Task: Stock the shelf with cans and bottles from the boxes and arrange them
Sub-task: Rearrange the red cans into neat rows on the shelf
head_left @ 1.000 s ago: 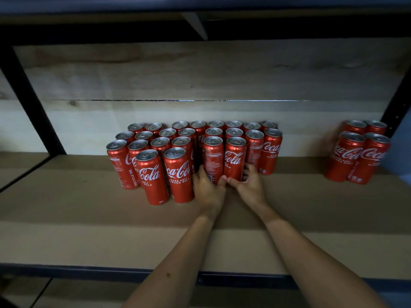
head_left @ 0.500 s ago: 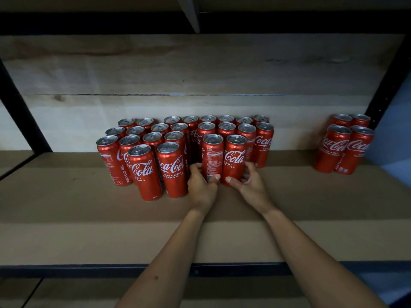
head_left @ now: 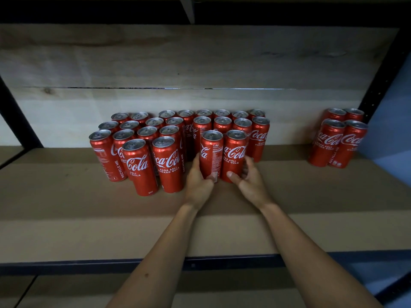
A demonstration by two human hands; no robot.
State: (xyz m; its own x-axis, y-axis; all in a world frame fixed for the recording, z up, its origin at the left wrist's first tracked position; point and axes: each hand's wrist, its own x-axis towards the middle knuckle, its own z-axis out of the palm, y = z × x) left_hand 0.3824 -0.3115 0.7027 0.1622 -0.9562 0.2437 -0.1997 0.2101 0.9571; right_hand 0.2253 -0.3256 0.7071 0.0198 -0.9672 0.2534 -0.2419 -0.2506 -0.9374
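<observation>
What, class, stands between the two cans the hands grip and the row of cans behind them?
Nothing visible. The left hand and right hand grip the two front cans at their bases; only a narrow strip of bare shelf seems to separate them from the row behind.

- It looked like a shop stockroom or storage area, dimly lit.
- A metal rack with dark uprights (head_left: 13, 116) carried a plain brown shelf board (head_left: 66, 230) edged by a dark front rail.
- Bare wooden planks (head_left: 200, 58) formed the back.
- Many identical red cola cans (head_left: 169, 138) stood upright in packed rows, with a second small cluster of cans (head_left: 338, 141) well apart to the right.
</observation>
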